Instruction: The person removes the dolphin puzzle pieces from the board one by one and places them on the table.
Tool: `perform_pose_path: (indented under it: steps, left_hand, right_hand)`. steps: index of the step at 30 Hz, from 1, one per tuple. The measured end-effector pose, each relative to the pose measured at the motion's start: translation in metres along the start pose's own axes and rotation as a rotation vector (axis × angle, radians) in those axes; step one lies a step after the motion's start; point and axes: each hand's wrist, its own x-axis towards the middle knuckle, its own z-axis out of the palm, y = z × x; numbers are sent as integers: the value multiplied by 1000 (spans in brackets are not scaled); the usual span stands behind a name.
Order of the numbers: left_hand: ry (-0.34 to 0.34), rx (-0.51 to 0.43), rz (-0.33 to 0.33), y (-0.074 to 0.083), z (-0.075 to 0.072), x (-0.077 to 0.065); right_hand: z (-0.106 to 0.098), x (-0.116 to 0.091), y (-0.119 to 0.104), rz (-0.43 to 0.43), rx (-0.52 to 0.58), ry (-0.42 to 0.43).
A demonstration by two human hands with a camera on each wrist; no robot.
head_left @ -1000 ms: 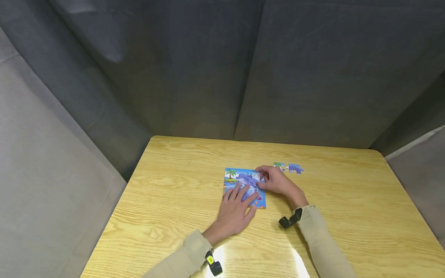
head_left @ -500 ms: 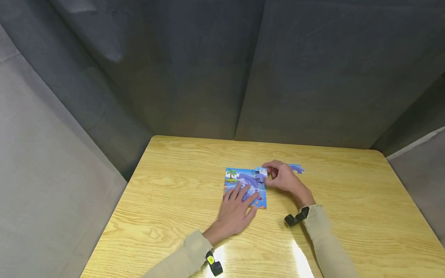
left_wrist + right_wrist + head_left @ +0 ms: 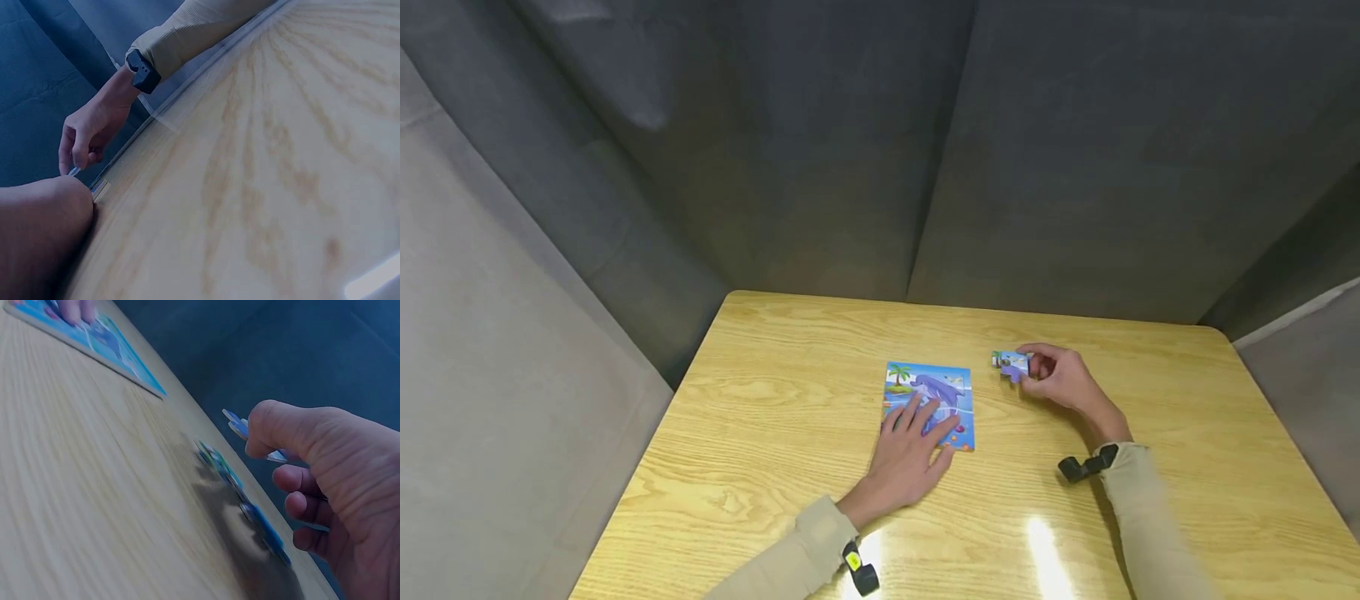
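A jigsaw puzzle with a dolphin and palm tree picture (image 3: 936, 383) lies flat near the middle of the table. My left hand (image 3: 901, 462) rests on its lower part with fingers spread, covering some of the picture. To the right of the puzzle, my right hand (image 3: 1063, 381) pinches a blue and purple puzzle piece (image 3: 1016, 367) between thumb and fingers. In the right wrist view the held piece (image 3: 237, 426) is tilted and clear of the table, above several loose pieces (image 3: 265, 532). From the head, the held piece and hand hide most of those loose pieces.
The wooden table (image 3: 775, 375) has a rounded far edge, with a dark curtain (image 3: 820, 167) behind it. Grey panels (image 3: 497, 375) stand at the sides. Black wrist cameras (image 3: 1086, 464) sit on both cuffs.
My right hand has lifted a piece from the puzzle's upper right corner and carried it right, over the loose pieces. The left hand has stayed in place on the puzzle.
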Motion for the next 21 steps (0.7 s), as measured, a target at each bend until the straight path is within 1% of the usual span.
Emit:
perform_pose_path:
  steps: [4,11,14,18,21]
  left_hand:
    - [-7,1,0,1,0,0]
    - [2,7,6,1,1,3]
    - [-1,2,7,1,2,5]
    - [-19,-5,3,2,3,5]
    - [-29,-6,2,2,2,5]
  right_hand:
    - [-14,-5,11,38,7,8]
    - [-38,-12,31,95,-60,26]
    - [-46,-14,41,122,-70,32]
    - [-55,-17,57,134,-82,29]
    - [-62,-18,64,143,-92,13]
